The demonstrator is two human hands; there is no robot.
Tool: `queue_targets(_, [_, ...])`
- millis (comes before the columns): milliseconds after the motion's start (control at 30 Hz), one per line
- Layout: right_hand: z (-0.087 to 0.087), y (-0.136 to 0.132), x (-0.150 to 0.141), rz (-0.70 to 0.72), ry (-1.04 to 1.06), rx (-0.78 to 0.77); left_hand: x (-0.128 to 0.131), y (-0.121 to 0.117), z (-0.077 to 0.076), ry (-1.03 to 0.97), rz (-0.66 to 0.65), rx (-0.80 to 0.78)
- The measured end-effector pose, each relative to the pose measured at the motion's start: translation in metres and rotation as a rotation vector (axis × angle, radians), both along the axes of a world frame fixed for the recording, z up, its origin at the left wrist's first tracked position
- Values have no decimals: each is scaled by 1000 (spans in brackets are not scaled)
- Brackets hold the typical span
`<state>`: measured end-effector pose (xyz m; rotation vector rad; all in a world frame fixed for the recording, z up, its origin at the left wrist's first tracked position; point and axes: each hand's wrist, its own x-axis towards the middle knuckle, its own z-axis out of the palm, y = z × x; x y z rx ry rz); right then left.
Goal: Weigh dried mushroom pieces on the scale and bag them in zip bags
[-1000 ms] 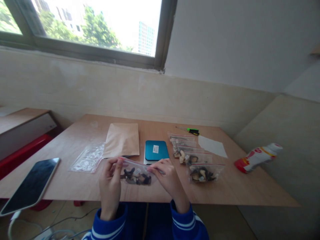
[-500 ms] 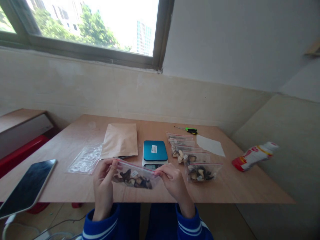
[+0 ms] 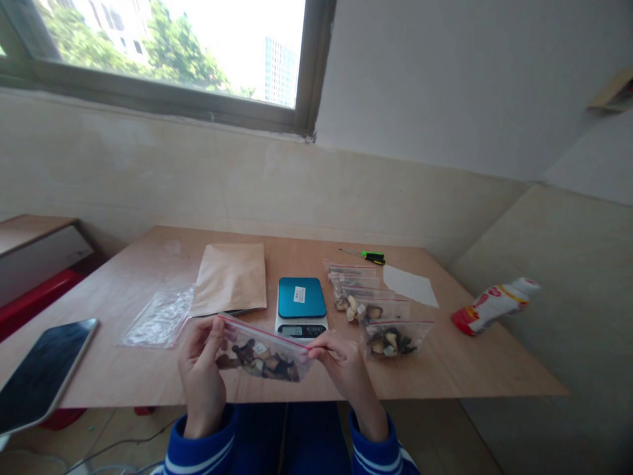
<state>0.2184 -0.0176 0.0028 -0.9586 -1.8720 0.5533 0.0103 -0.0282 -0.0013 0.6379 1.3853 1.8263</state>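
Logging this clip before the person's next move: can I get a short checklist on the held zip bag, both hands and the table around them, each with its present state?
1. Left hand has a grip on the bag's left end: ok.
2. Right hand pinches the right end: ok.
3. Zip bag held off the table: ok.
4. Red zip strip sealed along its length: cannot tell.
5. Scale platform bare: ok.
6. Filled bags lie apart from the hands: ok.

My hands bare: left hand [image 3: 200, 376], right hand [image 3: 346, 369]. Blue sleeves on both my arms, white stripes ringing ribbed cuffs. Dark blue trousers below.
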Motion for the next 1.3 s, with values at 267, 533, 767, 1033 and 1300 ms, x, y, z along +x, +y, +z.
queue_targets(267, [-5, 5, -3, -119, 43, -64, 10, 1, -1, -65, -65, -10])
queue_targets(533, [-26, -3, 9, -82, 299, -253, 29, 8, -5, -199, -163, 47])
queue_targets(767, [-16, -10, 47, -332, 340, -253, 24, 9, -12, -10, -452, 65])
queue_targets(1033, [-69, -23, 160, -961, 313, -266, -13, 11, -20, 210, -366, 3])
queue_targets(1300, [-75, -12, 103, -1478, -161, 126, -32, 12, -23, 328, -265, -11])
